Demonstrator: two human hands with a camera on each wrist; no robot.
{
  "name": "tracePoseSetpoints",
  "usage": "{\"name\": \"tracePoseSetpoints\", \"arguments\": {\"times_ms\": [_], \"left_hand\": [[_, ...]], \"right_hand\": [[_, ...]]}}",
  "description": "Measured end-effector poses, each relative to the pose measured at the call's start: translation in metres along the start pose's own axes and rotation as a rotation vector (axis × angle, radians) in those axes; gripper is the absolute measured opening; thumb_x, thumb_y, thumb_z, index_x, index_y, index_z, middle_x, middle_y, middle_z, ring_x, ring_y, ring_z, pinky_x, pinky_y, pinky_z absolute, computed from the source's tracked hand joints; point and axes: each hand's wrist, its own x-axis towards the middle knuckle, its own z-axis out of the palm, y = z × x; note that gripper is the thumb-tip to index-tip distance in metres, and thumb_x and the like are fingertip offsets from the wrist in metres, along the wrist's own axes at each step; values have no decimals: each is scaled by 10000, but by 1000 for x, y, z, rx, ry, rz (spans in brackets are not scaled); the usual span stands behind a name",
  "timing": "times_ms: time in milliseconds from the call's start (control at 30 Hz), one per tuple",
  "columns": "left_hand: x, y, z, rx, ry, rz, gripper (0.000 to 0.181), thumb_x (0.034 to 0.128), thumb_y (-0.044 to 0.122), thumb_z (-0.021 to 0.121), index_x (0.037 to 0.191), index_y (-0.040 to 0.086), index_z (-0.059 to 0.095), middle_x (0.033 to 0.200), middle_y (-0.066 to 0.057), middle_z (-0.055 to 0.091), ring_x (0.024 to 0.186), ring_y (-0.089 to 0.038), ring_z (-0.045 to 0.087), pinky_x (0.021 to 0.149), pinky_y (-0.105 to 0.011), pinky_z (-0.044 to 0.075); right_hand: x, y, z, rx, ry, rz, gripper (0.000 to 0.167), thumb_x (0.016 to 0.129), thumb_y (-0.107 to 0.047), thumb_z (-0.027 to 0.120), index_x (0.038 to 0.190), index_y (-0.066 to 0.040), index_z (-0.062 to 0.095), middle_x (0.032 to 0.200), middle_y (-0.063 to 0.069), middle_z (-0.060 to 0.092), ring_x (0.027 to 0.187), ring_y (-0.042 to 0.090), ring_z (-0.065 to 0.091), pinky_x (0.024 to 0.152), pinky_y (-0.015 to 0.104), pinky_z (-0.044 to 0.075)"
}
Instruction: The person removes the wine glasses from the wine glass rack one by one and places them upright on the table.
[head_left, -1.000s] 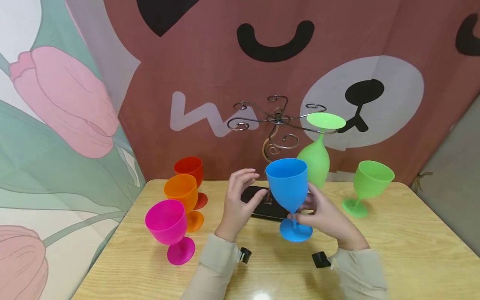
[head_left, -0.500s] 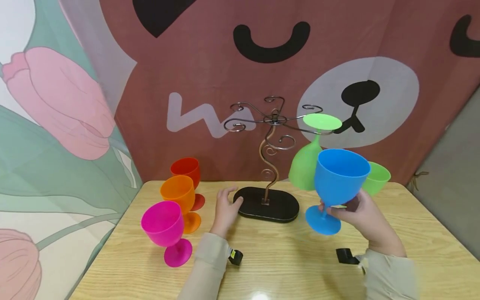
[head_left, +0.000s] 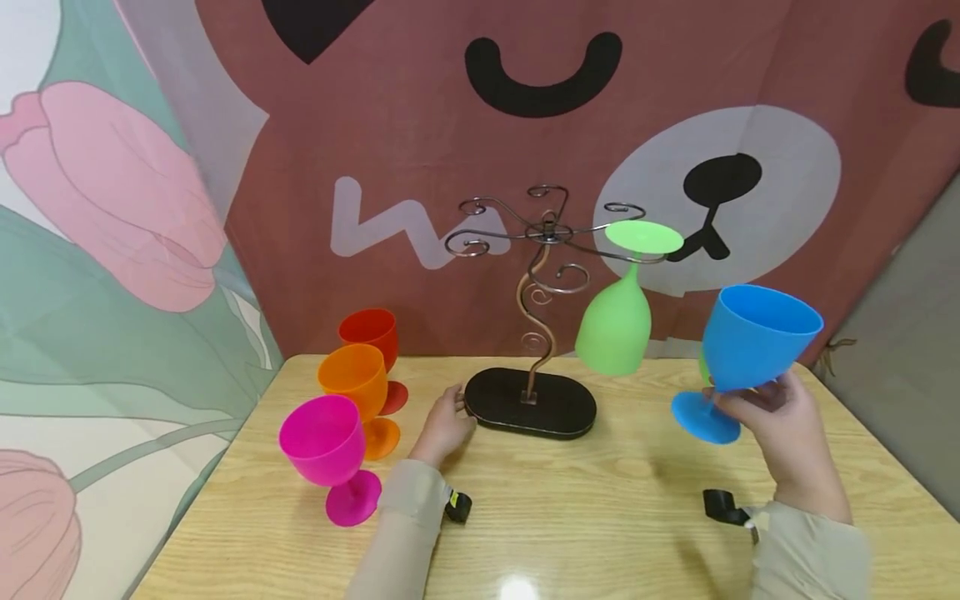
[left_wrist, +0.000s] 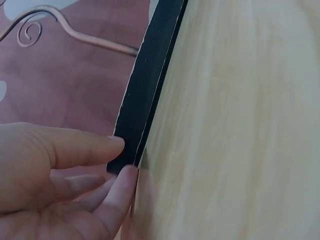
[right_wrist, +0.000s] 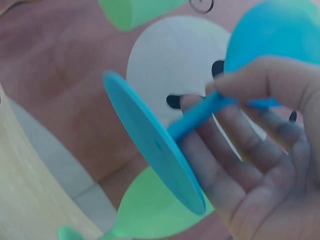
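Observation:
My right hand [head_left: 798, 437] holds a blue plastic goblet [head_left: 757, 337] by its stem, tilted and raised above the right side of the table. In the right wrist view, thumb and fingers pinch the stem just under the bowl, and the round foot [right_wrist: 150, 142] faces the camera. My left hand [head_left: 444, 427] grips the left end of the black oval base [head_left: 487, 400] of a metal goblet rack [head_left: 550, 233]. The left wrist view shows thumb and fingers on the base's edge [left_wrist: 145, 95]. A light green goblet [head_left: 615, 329] hangs upside down from one scrolled rack arm.
At left, a red goblet [head_left: 378, 329], an orange goblet [head_left: 352, 375] and a magenta goblet [head_left: 324, 442] stand in a row on the wooden table [head_left: 585, 517]. Another green goblet [right_wrist: 155, 207] is mostly hidden behind the blue one. A patterned curtain [head_left: 420, 108] hangs behind.
My right hand has carried the blue goblet rightwards, away from the rack's front. My left hand has moved down and left from beside the goblet to grip the rack's base.

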Motion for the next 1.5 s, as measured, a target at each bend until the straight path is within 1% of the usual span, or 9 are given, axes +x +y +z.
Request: {"name": "tracePoseSetpoints", "arguments": {"times_ms": [200,467,700,900,1000,1200,1333,1433,1500], "left_hand": [[0,-9,-5,-9,-16,7,584,907,-33,655,1440,-130,437,1398,-311,534,1288,-429,531,1115,-534,404],[2,-5,-4,-44,9,7,540,897,-27,669,1402,-116,500,1366,-290,569,1260,-419,553,1086,-523,439],[3,-5,-1,-75,41,-35,525,903,-13,677,1394,-104,517,1336,-277,590,1263,-413,550,1093,-520,432],[3,-8,0,-85,37,-37,532,911,-16,676,1406,-107,503,1358,-283,574,1277,-416,540,1103,-523,421],[3,-7,2,-85,42,-34,533,911,-22,677,1402,-118,497,1353,-295,573,1276,-425,539,1103,-529,417],[2,-6,2,-84,39,-41,525,909,-30,677,1394,-124,500,1354,-300,571,1279,-430,534,1111,-531,408],[1,-8,2,-85,40,-45,517,911,-29,677,1393,-111,511,1366,-285,569,1278,-420,536,1114,-528,406],[2,-8,2,-94,41,-46,511,917,-26,674,1397,-101,515,1372,-276,568,1281,-413,535,1116,-523,407],[2,-7,2,-96,39,-39,509,917,-29,674,1393,-108,514,1368,-280,568,1277,-418,536,1112,-526,410]], "right_hand": [[-1,12,-11,5,119,110,740,885,-16,767,1488,-244,404,1161,-142,596,952,-11,636,723,98,473],[-10,37,-43,-170,106,183,656,890,-17,757,1364,-299,403,1021,-212,599,896,-60,605,705,94,456],[-12,54,-47,-397,86,276,679,925,-161,754,1444,-94,322,1030,-229,521,917,-86,521,764,172,454],[-12,58,-46,-452,87,297,762,926,-117,731,1481,56,239,1162,-18,507,940,-48,463,861,327,441],[-10,60,-46,-444,76,303,792,923,-67,708,1502,84,189,1289,150,463,1018,82,484,896,377,449],[-11,66,-48,-370,53,343,840,918,-23,661,1520,133,96,1461,355,290,1265,497,352,1028,696,349],[-12,71,-50,-416,39,338,800,903,-26,678,1489,146,161,1411,345,359,1168,388,465,907,435,499],[-12,73,-51,-440,28,344,780,896,-27,690,1472,144,192,1378,322,400,1081,266,511,747,207,469],[-13,73,-52,-434,28,359,776,899,-28,691,1467,149,193,1327,283,455,1043,193,532,701,152,449]]}}
